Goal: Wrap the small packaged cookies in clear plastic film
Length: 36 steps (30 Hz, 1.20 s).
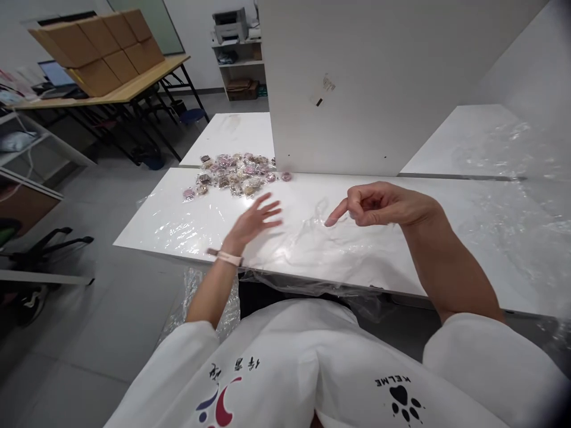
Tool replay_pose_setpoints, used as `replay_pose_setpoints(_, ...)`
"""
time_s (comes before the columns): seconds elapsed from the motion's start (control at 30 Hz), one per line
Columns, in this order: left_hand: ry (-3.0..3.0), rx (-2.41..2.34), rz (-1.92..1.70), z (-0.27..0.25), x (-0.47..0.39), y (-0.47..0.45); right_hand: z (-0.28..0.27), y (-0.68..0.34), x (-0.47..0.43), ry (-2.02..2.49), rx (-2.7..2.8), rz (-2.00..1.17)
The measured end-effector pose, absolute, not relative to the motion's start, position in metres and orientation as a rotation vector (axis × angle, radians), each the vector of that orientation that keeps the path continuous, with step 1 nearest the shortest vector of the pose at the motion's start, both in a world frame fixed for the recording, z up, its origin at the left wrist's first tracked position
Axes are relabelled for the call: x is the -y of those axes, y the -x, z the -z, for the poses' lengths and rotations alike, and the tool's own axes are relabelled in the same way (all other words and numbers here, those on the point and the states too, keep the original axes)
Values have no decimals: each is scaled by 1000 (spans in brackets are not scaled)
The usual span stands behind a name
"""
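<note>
My left hand hovers over the white table, with its fingers spread and nothing in them. Just beyond it lies a loose pile of small, individually wrapped pieces, pink, brown and tan, in clear wrappers; they look like sweets or biscuits. On the right, my right hand has its index finger stretched down and the other fingers bent loosely. Its fingertip is beside a crumpled sheet of clear plastic film; whether it touches the film I cannot tell. No object shows inside this hand.
A tall white panel rises behind the table. More clear plastic covers the right side, and some hangs off the front edge. At the back left, cardboard boxes stand on a wooden desk. A printer is on a shelf.
</note>
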<state>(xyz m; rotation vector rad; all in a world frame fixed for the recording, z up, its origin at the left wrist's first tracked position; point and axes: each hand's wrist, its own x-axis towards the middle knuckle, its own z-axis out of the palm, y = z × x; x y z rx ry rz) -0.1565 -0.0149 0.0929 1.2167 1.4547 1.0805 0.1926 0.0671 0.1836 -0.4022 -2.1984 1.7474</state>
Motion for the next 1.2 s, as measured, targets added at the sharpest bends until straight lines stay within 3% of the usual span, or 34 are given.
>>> replay_pose_setpoints(0.2, -1320, -1022, -747, -98, -13, 59, -209, -176, -65, 553, 2344, -1560)
replay_pose_setpoints(0.47, -1412, -1347, -1151, -103, -49, 152, -142, -255, -120, 1391, 2577, -1225)
replay_pose_setpoints(0.67, -1735, -1673, -1210, -78, -122, 165, -96, -268, -171, 1959, 2406, -456)
replay_pose_setpoints(0.77, -1940, -1805, -1142, -69, -145, 147, -90, -248, -170, 1929, 2281, 42)
replay_pose_setpoints(0.83, -1998, -1864, -1184, -67, -152, 143, -82, -228, -155, 1767, 2182, 194)
replay_pose_setpoints(0.97, -1818, -2159, -1251, -67, -146, 168, -42, -187, -103, 1498, 2321, -74)
replay_pose_setpoints(1.07, -1741, -2362, -850, -60, -131, 195, -5, -179, -80, 1483, 2551, -268)
replay_pose_setpoints(1.2, -1678, -2303, -400, -42, -113, 202, 20, -203, -104, 1568, 2551, -275)
